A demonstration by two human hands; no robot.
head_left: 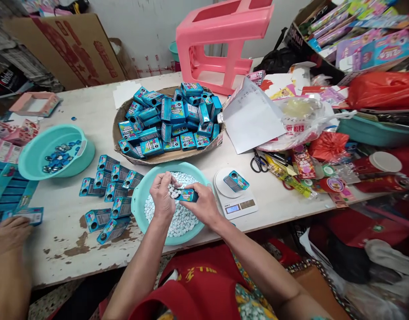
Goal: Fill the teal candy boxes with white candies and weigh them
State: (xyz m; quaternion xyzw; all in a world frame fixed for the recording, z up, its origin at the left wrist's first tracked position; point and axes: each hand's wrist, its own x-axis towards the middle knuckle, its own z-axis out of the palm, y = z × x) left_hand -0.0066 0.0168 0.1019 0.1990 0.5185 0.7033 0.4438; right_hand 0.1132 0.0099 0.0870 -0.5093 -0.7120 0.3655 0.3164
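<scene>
My right hand grips a small blue candy tin lying on its side, its label reading "Caramelo Macizo". Close against the tin's left end, my left hand is closed around some white candies. Both hands are over a turquoise basin of white pebble-like candies. Right of the basin, a white digital scale carries another blue tin. Several blue tins with dark round openings stand and lie left of the basin.
A cardboard tray piled with blue tins is behind the basin. Another turquoise basin holds small blue and silver pieces. A co-worker's hand touches a blue box at far left. Scissors, papers and a pink stool also occupy the table.
</scene>
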